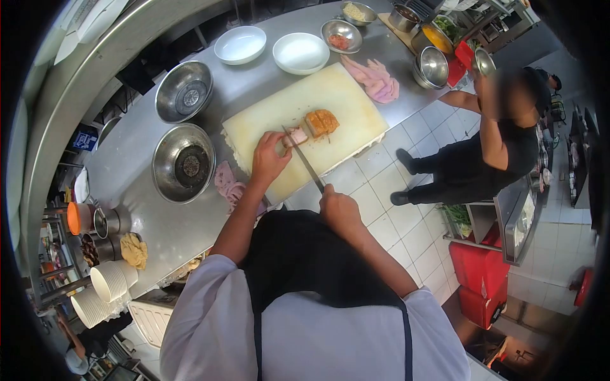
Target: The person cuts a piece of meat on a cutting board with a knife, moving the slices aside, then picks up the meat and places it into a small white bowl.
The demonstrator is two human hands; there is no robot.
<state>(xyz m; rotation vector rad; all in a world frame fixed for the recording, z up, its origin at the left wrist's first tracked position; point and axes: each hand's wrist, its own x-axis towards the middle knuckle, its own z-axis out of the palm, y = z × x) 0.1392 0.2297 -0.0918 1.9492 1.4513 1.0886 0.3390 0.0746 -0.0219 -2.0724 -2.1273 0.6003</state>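
Nearest, the right hand (338,206) is clenched on the knife (305,162) handle. Beyond it, on the cutting board (337,95), the left hand (269,155) presses the pork slab (312,126); it looks soft and greasy, best pinned beside the blade.

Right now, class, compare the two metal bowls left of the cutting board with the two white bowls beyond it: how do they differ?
The metal bowls are shiny grey; the white bowls are matte. The metal bowls look larger and deeper; the white bowls look shallower. Both pairs stand upright on the counter.
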